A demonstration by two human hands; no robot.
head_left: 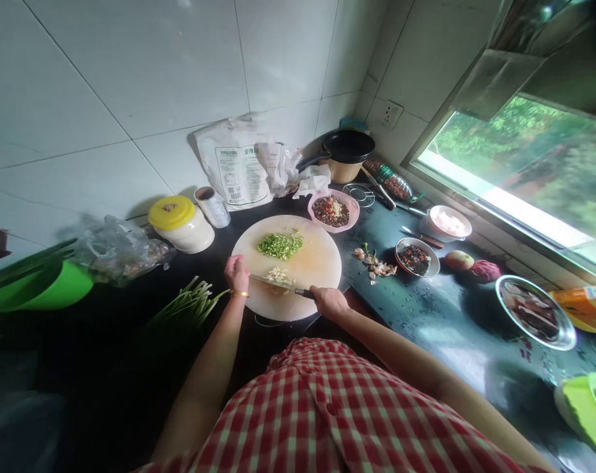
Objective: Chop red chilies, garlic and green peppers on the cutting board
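My right hand (330,303) is wrapped round the dark handle of a kitchen knife (273,282). The blade lies level across the near part of a round white cutting board (322,253). At the blade's far end, my left hand (237,273), with a gold bangle at its wrist, has its fingers closed at the tip. Chopped garlic (279,275) is heaped along and under the blade. Farther back on the board sits a pile of chopped green scallion (280,246). A bunch of whole scallions (192,302) lies on the dark counter left of my left forearm.
Behind the board stand a pink bowl of mince (349,223), a black pan (347,146) and a yellow-lidded jar (189,238). To the right are garlic skins (375,268), a small bowl of dark seasoning (433,261), a metal bowl (568,336) and a green bowl (576,401).
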